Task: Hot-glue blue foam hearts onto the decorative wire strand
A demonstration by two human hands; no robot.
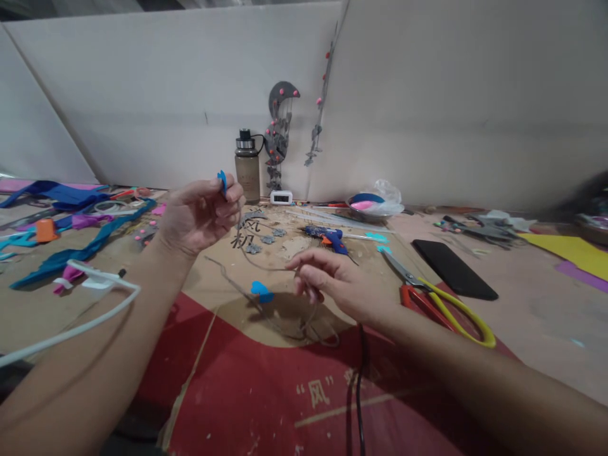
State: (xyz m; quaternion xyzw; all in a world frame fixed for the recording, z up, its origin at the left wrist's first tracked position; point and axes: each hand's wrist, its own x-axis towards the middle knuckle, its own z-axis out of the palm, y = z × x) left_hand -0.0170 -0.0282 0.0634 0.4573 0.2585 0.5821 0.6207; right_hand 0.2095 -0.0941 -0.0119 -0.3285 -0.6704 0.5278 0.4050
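My left hand (202, 212) is raised, its thumb and fingers pinched on a small blue cutout (221, 182). A thin grey cord (259, 266) hangs from that hand and runs across to my right hand (323, 278), whose curled fingers grip it low over the table. Past the right hand, the cord falls in loose loops onto the cardboard (228, 380). A second blue cutout (262, 292) lies beside the cord there, left of my right hand. Whether the cord is fixed to either cutout cannot be made out.
Scissors (427, 291), a black phone (453, 269) and a blue glue gun (327, 239) lie to the right and ahead. A bottle (247, 168) stands by the white board. Blue fabric strips (90, 247) cover the left side; a white cable (95, 322) arches near my left forearm.
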